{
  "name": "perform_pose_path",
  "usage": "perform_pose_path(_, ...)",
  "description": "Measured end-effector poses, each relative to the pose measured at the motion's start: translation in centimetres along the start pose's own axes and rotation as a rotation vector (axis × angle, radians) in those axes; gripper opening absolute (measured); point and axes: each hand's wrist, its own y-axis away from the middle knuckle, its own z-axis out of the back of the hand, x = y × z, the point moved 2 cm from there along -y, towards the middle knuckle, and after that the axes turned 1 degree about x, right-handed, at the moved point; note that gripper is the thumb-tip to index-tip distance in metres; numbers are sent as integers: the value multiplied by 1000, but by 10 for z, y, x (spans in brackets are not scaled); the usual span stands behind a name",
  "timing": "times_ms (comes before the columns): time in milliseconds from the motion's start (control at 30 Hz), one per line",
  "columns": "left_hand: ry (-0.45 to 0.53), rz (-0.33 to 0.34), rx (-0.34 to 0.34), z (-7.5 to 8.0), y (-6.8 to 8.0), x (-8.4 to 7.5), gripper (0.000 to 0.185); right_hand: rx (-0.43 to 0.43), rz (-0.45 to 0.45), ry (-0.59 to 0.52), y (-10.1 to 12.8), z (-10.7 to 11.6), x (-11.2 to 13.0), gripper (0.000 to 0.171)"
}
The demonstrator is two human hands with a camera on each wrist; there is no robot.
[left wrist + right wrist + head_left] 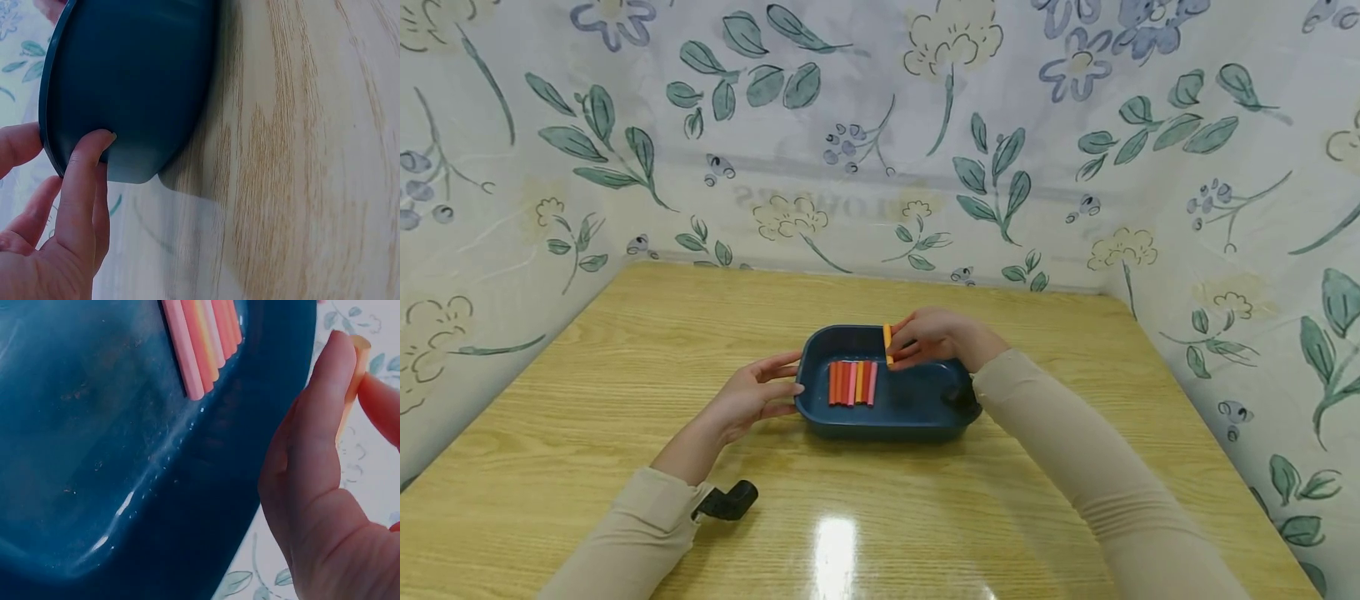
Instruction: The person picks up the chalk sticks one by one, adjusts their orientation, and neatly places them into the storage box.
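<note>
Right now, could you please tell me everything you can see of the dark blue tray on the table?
The dark blue tray is a shallow, rounded-corner rectangle, seemingly glossy plastic, with a raised rim. It sits flat on the wooden table. A row of pink, orange and red sticks lies side by side in its left half; the right half is bare. The left hand touches its left wall, and the right hand holds an orange stick over its far edge.

Faint mirrored lettering on floral backdrop (790, 198), bleeding through; not legible.
</note>
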Motion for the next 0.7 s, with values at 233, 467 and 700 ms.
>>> perform_pose_path(233,10,-8,5,1,0,1,63,15,-25,74,-12,-4,-2,37)
perform_pose_path(467,8,-2,-3,1,0,2,63,2,-67,143,-23,-6,-10,22)
perform_pose_path(700,20,-2,-3,1,0,2,63,-14,-110,145,-32,-6,-19,47)
